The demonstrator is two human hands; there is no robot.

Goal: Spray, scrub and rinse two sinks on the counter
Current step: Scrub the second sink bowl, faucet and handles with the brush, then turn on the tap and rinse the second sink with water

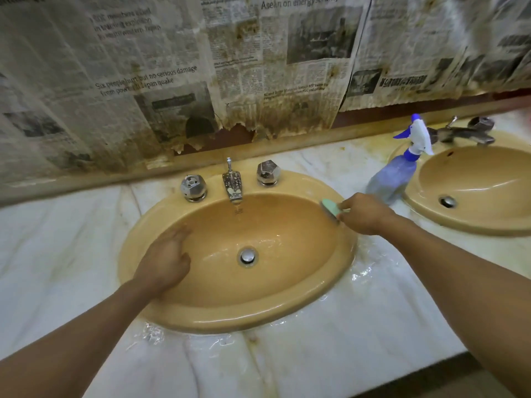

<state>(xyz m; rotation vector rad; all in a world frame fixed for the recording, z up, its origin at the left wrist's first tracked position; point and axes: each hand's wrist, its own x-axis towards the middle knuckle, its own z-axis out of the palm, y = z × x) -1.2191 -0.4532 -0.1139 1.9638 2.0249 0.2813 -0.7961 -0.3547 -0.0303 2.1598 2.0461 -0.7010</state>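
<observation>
A tan oval sink [172, 311] fills the middle of the view, with a thin stream of water running from its chrome tap [232, 185] towards the drain [247, 256]. My left hand [166, 259] lies flat with straight fingers on the basin's left inner wall. My right hand [365, 214] grips a pale green scrub brush [330, 206] held against the sink's right rim. A second tan sink [431, 216] sits at the right edge. Between the two sinks stands a blue spray bottle [396, 176] with a white and blue trigger head.
The white marble counter [57, 254] is wet around the near sink's front and right rim. Two chrome knobs [193, 187] flank the tap. Stained newspaper [143, 81] covers the wall behind. The second sink has its own tap [462, 133]. The counter's front edge runs at bottom right.
</observation>
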